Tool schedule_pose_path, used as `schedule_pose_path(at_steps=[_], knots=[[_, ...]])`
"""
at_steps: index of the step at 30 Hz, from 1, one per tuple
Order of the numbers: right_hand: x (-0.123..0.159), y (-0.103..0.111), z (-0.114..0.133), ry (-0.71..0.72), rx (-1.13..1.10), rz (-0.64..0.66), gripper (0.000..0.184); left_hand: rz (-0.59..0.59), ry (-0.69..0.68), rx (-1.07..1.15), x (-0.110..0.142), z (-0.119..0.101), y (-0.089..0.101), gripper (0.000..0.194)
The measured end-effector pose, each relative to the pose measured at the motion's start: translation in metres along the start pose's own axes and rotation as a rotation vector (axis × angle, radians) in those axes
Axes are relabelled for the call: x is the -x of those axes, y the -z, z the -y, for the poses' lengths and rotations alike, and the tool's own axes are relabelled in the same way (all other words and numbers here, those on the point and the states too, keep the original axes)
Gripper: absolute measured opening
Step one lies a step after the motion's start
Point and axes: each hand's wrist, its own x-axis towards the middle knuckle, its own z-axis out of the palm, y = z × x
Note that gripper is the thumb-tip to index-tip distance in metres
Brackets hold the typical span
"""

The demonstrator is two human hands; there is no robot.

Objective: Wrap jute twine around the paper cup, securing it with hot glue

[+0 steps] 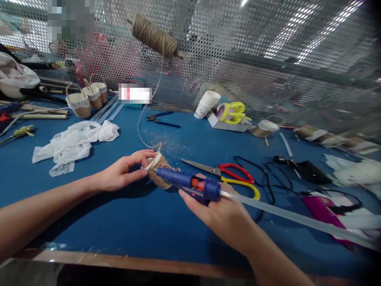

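My left hand (126,171) is closed on the rim of a small paper cup (159,174) wrapped in brown twine, which lies tilted above the blue tabletop. In my right hand (218,210) is a blue hot glue gun (181,179), its nozzle at the cup's twine-covered side. A long clear glue stick (276,210) sticks out of the gun's back end toward the right. From the cup a strand of twine (139,126) runs up to a twine spool (154,36) on the mesh wall. Beyond the gun lie scissors (222,171) with red and yellow handles.
Finished-looking twine cups (79,106) with handles stand at the back left, behind white lace (74,141). Pliers (163,119), stacked paper cups (206,104) and a tape-filled box (228,122) sit farther back. Black cord (269,182) and a magenta pouch (323,212) lie right.
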Motion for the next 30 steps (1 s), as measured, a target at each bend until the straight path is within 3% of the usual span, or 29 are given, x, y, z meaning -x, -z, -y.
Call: schedule_pose_path(at_steps=[10,20,30], knots=[[-0.007,0.006,0.003,-0.386,-0.24,0.02,0.02,0.02,-0.026,0.008,0.0,-0.002,0.001,0.009],[-0.018,0.007,-0.005,-0.589,-0.378,0.102,0.026,0.018,-0.019,0.02,-0.001,-0.001,0.003,0.012],[-0.013,0.008,-0.004,-0.511,-0.368,0.083,0.027,0.026,-0.017,0.009,-0.001,-0.003,0.002,0.01]])
